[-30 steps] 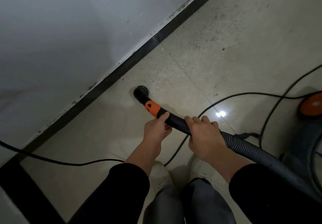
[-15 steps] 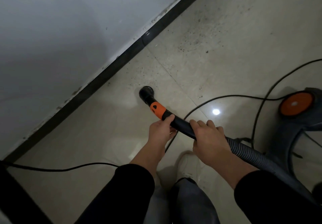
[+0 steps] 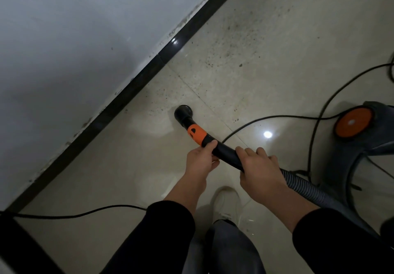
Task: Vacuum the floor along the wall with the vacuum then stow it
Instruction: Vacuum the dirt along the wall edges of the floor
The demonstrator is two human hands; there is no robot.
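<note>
The vacuum's black wand (image 3: 226, 153) with an orange collar (image 3: 196, 134) points down at the beige tiled floor (image 3: 132, 167). Its round black nozzle (image 3: 183, 113) sits on the tile, a short way from the black skirting (image 3: 128, 91) under the grey wall (image 3: 74, 39). My left hand (image 3: 200, 163) grips the wand just behind the collar. My right hand (image 3: 260, 173) grips it further back, where the ribbed grey hose (image 3: 307, 188) begins. The grey vacuum body with an orange wheel (image 3: 354, 122) stands at the right.
A black power cord (image 3: 277, 117) loops over the floor from the vacuum body, and another stretch of cord (image 3: 85, 214) runs left past my white shoe (image 3: 226, 201). Dark specks of dirt (image 3: 241, 45) dot the tiles ahead along the skirting.
The nozzle has slid forward along the floor beside the skirting, both hands keeping their grip. The vacuum body has come further into view at the right.
</note>
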